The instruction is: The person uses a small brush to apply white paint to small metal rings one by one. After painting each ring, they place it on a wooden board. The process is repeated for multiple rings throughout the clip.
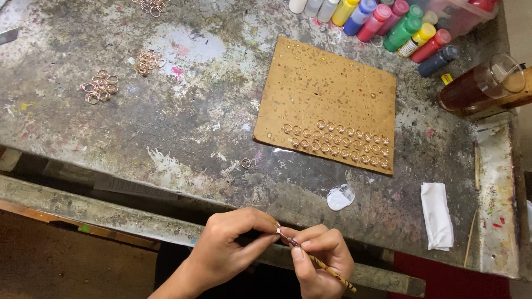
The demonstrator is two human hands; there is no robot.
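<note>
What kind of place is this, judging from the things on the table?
Probably a small craft or jewellery-painting workbench. The paint-stained table holds squeeze bottles of coloured paint, and a cardboard sheet carries rows of small metal rings. Both hands work with a thin stick.

I see my two hands at the near edge of the workbench (183, 127), the left hand (230, 243) just left of the right hand (321, 257), fingertips meeting. A thin stick (327, 267) lies in the right hand, its tip between the two. Beyond the hands, a board (332, 83) lies on the bench, with rows of rings (335, 141) along its near edge. One loose ring (246, 162) sits left of the board. Two ring piles (100, 87) lie far left. Bottles (388, 22) stand behind the board. A jar (482, 83) lies at the right. A folded cloth (436, 215) lies near right, a paint blob (339, 197) left of it.
</note>
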